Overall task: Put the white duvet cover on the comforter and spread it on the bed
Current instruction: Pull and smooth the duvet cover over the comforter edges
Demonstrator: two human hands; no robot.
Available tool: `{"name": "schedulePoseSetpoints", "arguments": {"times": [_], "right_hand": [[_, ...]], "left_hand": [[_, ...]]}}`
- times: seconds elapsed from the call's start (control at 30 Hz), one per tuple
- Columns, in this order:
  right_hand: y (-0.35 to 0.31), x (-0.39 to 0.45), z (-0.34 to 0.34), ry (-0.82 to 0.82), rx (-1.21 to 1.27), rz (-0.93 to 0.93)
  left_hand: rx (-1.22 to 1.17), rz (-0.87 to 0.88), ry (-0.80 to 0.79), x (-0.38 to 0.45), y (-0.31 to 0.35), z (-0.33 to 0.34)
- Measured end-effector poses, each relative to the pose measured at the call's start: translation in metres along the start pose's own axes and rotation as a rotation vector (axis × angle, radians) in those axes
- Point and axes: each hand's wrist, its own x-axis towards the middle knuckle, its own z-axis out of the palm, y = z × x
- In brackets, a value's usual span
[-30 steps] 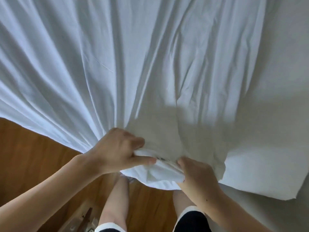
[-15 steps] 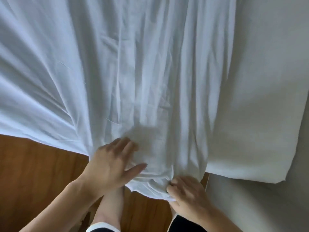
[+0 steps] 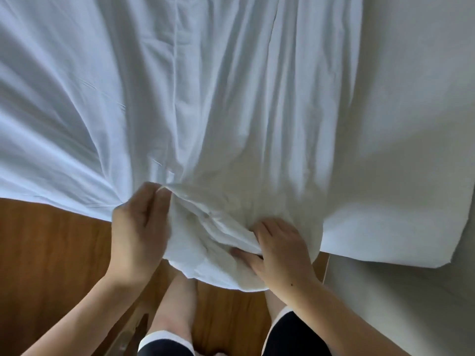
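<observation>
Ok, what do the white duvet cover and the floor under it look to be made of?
Duvet cover: thin woven fabric, probably cotton or a blend, matte; it falls in soft creases and bunches where the left hand and right hand grip it. Floor: warm brown wood or wood-look laminate, slight sheen, faint grain; which one cannot be told.

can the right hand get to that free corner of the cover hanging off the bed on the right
Probably yes. The right hand now grips the bunched duvet cover; the free corner hangs on its own side with nothing between, so it would only need to let go first.
</observation>
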Motion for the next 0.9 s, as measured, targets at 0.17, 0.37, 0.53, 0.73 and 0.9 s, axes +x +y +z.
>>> {"name": "schedulePoseSetpoints", "arguments": {"times": [0.17,0.37,0.53,0.73,0.9], "right_hand": [[0.020,0.016,-0.006,0.243,0.051,-0.026],[0.051,0.036,-0.026,0.317,-0.011,0.143],[0.023,0.031,-0.009,-0.040,0.041,-0.182],[0.027,0.017,0.025,-0.268,-0.211,-0.300],[0.057,-0.031,-0.032,-0.075,-0.023,-0.328]], "left_hand": [[0.049,-0.055,0.170,0.016,-0.017,-0.020],[0.481,0.080,0.304,0.059,-0.055,-0.037],[0.474,0.708,-0.062,0.040,-0.014,-0.003],[1.059,0.765,-0.701,0.005,-0.043,0.051],[0.603,0.911,-0.494,-0.036,-0.011,0.065]]}}
